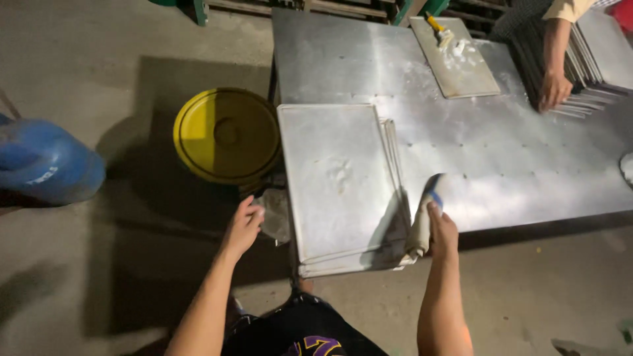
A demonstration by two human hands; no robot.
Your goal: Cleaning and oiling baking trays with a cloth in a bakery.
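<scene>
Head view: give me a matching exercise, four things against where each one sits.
Things:
1. yellow lid
2. brush with yellow handle
3. stack of metal sheets
4. blue container

Places:
A. on the single sheet at the table's far side
B. far left, on the floor
C. near table edge, between the person's left hand and right hand
D. on the bucket left of the table

Pairs: 1-D, 2-A, 3-C, 4-B

A round yellow bucket lid [227,135] sits left of the metal table [501,165]. A blue drum [43,165] lies further left (no labels or screens show).
</scene>
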